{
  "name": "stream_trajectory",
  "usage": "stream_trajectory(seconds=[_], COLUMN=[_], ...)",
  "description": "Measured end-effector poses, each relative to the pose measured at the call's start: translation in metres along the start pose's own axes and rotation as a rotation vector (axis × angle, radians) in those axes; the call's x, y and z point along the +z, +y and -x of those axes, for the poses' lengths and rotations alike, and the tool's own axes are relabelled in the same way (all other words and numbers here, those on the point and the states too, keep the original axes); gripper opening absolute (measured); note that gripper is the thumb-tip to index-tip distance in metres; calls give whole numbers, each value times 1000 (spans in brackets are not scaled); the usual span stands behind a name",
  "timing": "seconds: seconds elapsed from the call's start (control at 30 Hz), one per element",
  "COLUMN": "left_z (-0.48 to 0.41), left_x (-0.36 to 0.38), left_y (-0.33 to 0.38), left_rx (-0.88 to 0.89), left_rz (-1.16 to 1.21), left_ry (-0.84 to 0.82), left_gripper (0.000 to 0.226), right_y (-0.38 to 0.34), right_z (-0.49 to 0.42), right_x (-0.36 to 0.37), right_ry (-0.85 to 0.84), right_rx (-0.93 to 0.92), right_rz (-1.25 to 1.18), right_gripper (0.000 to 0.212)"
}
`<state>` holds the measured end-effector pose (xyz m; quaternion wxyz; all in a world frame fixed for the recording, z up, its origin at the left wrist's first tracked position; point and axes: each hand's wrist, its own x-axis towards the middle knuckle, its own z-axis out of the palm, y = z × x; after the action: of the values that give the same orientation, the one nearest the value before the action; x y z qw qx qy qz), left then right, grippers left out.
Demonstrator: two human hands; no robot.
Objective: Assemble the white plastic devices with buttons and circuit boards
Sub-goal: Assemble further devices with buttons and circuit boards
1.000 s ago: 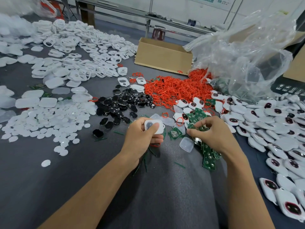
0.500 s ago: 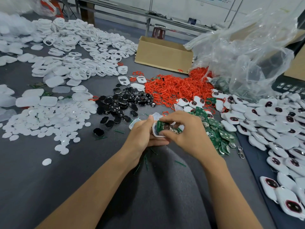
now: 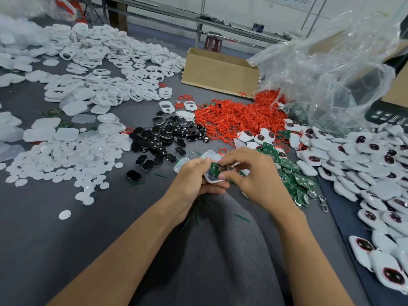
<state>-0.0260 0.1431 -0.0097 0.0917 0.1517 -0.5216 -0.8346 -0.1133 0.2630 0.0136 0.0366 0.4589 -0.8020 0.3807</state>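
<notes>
Just above the grey cloth-covered counter (image 3: 66, 250), the left hand (image 3: 194, 181) cradles a small white plastic shell (image 3: 211, 179), fingers curled under it. The right hand (image 3: 254, 175) pinches a green circuit board (image 3: 214, 168) by its edges and presses it into the shell. Both parts look light and rigid. The shell seems smooth and probably slippery, and the thin board is best held at its rim. Glossy black buttons (image 3: 167, 135) and red rings (image 3: 238, 118) lie heaped beyond.

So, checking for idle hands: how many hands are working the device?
2. Left hand grips the white shell; right hand pinches the circuit board on it.
</notes>
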Motion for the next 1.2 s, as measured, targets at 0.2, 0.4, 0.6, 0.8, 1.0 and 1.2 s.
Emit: stream_trajectory(seconds=[0.2,0.4,0.6,0.8,1.0,1.2], left_z=[-1,-2,-3,-4,-4,-5], left_x=[1,-4,-6,-5,-5,-4], left_y=[4,0,-2,-2,-2,-2], left_rx=[-38,11,23,25,10,16], left_rz=[131,112,102,112,88,84], left_ry=[-51,-104,-120,-117,-110,-115], left_gripper=[19,20,28,30,34,36], right_y=[1,5,6,2,-2,-1], right_z=[0,1,0,2,3,2], right_x=[-1,-1,2,0,0,2], right_ry=[58,70,146,137,122,84], right_rx=[35,31,69,21,5,4], right_rz=[12,75,66,148,158,181], right_gripper=[19,19,11,10,15,15])
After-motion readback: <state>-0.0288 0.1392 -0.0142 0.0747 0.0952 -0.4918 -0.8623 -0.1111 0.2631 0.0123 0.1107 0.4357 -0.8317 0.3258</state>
